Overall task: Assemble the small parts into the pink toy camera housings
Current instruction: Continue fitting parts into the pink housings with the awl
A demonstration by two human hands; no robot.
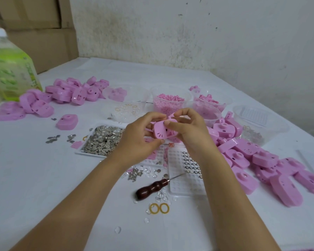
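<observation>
Leftward, a blurred green bottle (11, 75) is standing behind a heap of glossy pink housings (62, 95). Small grey metal plates (101, 140) are filling a shallow white tray (78, 150) just left of the hands. The left hand (136, 136) and right hand (190, 134) are both gripping one smooth, rounded pink housing (160, 133) above the table (43, 178), fingers curled round its edges and hiding part of the dimpled tray (181, 180) below. A dark wooden-handled awl (152, 187) is lying across that tray's corner, and further right a loose pile of housings (261, 160) is sprawling.
</observation>
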